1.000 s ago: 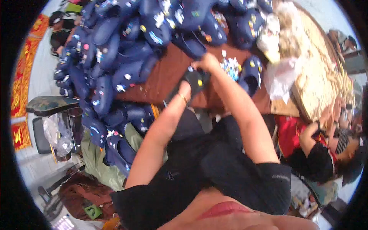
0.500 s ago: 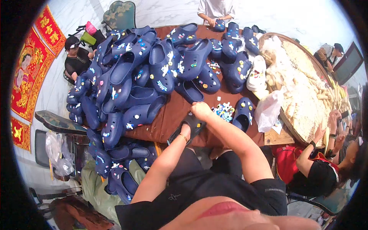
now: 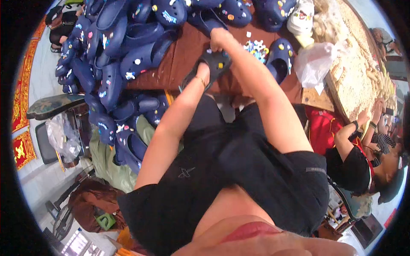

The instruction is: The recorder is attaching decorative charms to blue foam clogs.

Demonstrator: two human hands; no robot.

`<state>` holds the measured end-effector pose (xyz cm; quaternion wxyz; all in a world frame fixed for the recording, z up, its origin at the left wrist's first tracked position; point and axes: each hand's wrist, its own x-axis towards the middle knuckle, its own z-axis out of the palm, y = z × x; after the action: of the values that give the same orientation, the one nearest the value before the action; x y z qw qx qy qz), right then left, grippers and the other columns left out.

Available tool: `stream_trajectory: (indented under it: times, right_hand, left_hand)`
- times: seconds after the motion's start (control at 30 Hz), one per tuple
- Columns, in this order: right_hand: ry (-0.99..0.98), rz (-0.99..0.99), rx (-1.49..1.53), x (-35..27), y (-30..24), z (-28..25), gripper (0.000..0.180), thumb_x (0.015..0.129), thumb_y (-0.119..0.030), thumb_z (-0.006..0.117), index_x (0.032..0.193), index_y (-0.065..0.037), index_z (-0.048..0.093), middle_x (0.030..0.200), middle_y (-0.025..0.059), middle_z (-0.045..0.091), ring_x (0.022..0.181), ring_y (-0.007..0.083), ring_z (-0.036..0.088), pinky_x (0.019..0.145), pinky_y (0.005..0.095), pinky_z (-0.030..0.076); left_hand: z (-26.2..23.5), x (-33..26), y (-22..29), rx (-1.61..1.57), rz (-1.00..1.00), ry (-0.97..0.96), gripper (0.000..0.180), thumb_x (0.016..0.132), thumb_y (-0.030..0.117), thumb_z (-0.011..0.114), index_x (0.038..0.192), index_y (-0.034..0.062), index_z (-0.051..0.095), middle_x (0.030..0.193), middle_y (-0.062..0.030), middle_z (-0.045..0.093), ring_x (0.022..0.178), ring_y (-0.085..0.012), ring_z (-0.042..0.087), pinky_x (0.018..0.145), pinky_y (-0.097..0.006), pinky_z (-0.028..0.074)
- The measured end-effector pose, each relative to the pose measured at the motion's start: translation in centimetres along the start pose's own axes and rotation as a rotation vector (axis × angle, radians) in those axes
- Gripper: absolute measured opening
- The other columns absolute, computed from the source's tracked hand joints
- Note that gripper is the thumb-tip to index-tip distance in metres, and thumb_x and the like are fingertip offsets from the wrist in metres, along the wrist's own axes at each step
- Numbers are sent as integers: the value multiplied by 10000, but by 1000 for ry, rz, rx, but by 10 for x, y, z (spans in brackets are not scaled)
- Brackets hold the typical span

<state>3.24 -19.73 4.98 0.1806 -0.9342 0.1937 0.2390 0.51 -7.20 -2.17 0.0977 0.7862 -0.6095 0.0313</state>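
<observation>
My left hand (image 3: 204, 72) reaches into the foot opening of a dark grey clog (image 3: 218, 60) and holds it over the table's near edge; its fingers are hidden inside. A yellow charm (image 3: 221, 65) shows on the clog's upper. My right hand (image 3: 220, 39) is closed at the toe end; anything between its fingers is too small to make out. Just beyond lies a navy clog (image 3: 207, 21). To the right are a heap of small coloured charms (image 3: 257, 50) and another navy clog (image 3: 280, 59) decorated with charms.
Many navy clogs (image 3: 137, 62) are piled at the left, some below table level. The table has a brown cover (image 3: 188, 42). A white plastic bag (image 3: 315, 64) rests near a large round tray (image 3: 329, 87) of pale pieces. Another person's arm (image 3: 345, 133) is at the right.
The view has tilted down, so the table and clogs sit higher in the picture. My left hand stays inside the dark clog and my right hand stays closed at its toe.
</observation>
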Motion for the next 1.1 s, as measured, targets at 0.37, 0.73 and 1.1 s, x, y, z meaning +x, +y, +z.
stream_trajectory:
  times: [0.37,0.73,1.1]
  right_hand:
    - [557,-234,481,-14,38,49,170,701,-200,638,798,-67,683,774,128,654,754,266,638,712,359,495]
    - [473,-168,294,-27,16,38,186,719,-259,627,851,-143,686,875,129,657,839,325,621,769,426,494]
    - [806,-106,792,11,42,43,223,705,-263,695,740,-43,676,786,140,663,703,258,645,656,359,508]
  left_hand:
    - [-42,-1,7,302,86,-57,247,817,196,450,1039,144,545,1035,-68,579,962,-261,530,780,-358,417]
    - [-39,-7,15,614,153,-175,343,795,210,452,1132,170,504,1198,-40,501,1101,-207,463,897,-377,378]
    - [-33,2,2,25,2,226,120,852,220,494,865,121,559,753,-13,575,735,-166,525,690,-300,433]
